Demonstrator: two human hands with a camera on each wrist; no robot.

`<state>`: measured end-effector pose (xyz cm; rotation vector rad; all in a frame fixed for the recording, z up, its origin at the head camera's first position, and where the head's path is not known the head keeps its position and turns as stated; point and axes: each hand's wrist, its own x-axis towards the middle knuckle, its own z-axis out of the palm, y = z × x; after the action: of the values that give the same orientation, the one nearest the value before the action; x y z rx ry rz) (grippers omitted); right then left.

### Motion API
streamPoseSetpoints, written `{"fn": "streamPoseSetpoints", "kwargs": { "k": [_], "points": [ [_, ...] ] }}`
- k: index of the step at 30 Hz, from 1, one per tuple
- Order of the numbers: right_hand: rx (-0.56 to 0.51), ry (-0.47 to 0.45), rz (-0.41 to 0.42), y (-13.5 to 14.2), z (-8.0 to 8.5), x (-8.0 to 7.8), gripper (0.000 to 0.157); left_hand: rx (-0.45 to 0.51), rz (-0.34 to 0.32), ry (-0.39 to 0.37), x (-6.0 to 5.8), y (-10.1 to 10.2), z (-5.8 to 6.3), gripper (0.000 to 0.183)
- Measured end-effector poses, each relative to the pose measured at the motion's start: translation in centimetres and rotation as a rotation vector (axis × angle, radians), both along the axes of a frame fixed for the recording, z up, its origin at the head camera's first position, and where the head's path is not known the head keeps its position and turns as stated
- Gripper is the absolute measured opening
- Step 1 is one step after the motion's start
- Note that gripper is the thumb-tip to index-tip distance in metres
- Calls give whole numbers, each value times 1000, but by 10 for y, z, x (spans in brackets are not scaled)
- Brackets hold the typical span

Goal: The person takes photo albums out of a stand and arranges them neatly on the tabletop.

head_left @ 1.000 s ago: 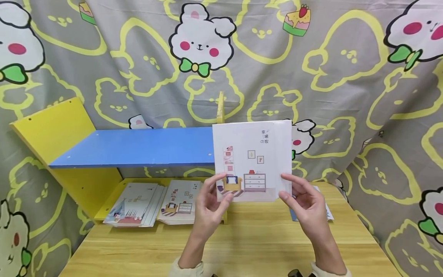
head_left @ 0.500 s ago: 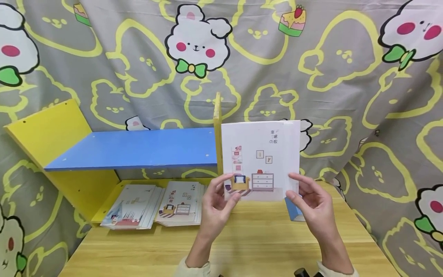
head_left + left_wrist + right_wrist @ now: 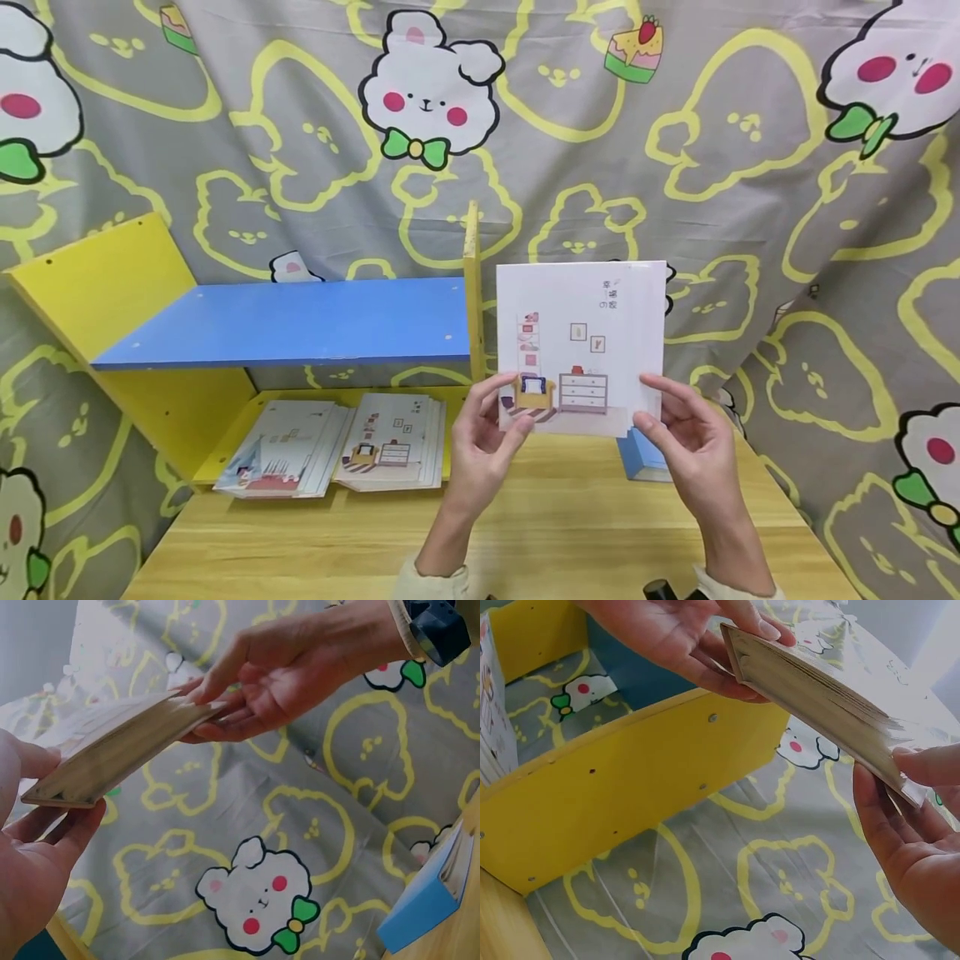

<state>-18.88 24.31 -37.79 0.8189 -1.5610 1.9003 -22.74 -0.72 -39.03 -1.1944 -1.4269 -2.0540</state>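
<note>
A square white book [image 3: 577, 333], its cover printed with an armchair and a chest of drawers, is held up above the table in the head view. My left hand [image 3: 483, 433] pinches its lower left corner, thumb in front. At the lower right corner my right hand [image 3: 690, 442] pinches it the same way. Both wrist views show the page edges of the book [image 3: 120, 750] from below, with the fingers of my left hand [image 3: 45, 847] and my right hand [image 3: 922, 832] under it and the thumbs on top.
A yellow shelf unit with a blue board [image 3: 300, 321] stands at the left of the wooden table [image 3: 570, 533]. Under the board lean two groups of books, one group [image 3: 281, 446] at left and another [image 3: 393, 442] beside it. A blue book [image 3: 643, 457] stands behind my right hand.
Both hands have shifted a little to the right with the book between them. More of the blue book behind now shows. The shelf books have not moved.
</note>
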Motion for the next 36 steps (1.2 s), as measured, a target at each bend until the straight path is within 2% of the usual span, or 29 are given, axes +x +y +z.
{"fn": "streamPoseSetpoints", "kwargs": {
  "k": [4,11,14,18,21,28,36],
  "points": [
    [-22,15,20,1,-2,-1,51,-7,-4,7,0,1,-1,52],
    [-10,3,-1,0,-2,0,49,-6,3,-5,1,3,-4,54],
    [17,-22,-22,-1,-2,1,48,-4,20,-5,0,2,-5,54],
    [75,-92,-89,-3,-1,3,47,8,34,5,-2,2,-7,53],
    [107,-126,-138,-3,0,4,45,10,30,6,-4,2,-7,52],
    [119,-91,-125,-1,1,1,44,16,7,-22,-7,4,-10,54],
    [124,-163,-150,2,-3,0,44,40,-15,-17,-10,7,-15,55]
  ]
}}
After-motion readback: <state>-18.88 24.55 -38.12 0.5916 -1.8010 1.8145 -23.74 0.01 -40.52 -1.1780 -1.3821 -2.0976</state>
